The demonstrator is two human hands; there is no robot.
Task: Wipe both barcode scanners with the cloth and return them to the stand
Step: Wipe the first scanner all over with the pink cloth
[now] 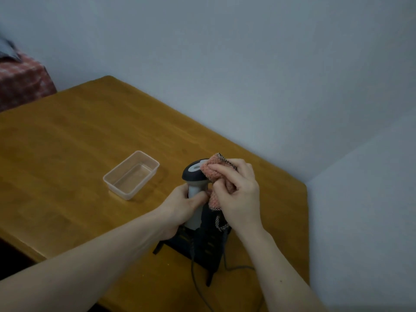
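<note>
A barcode scanner (194, 174) with a dark head and a grey handle stands upright above the black stand (198, 246). My left hand (182, 207) is wrapped around its handle. My right hand (238, 194) presses a pink knitted cloth (211, 171) against the right side of the scanner's head. Part of the cloth hangs down between my hands. Only one scanner is clearly visible; my hands and the cloth hide what sits behind them in the stand. Grey cables (195, 273) run from the stand toward me.
An empty clear plastic container (131, 174) sits on the wooden table (78, 143) left of the scanner. The table's right edge is close to the stand, by the pale wall. A red checked fabric item (22, 82) lies beyond the table's far left corner.
</note>
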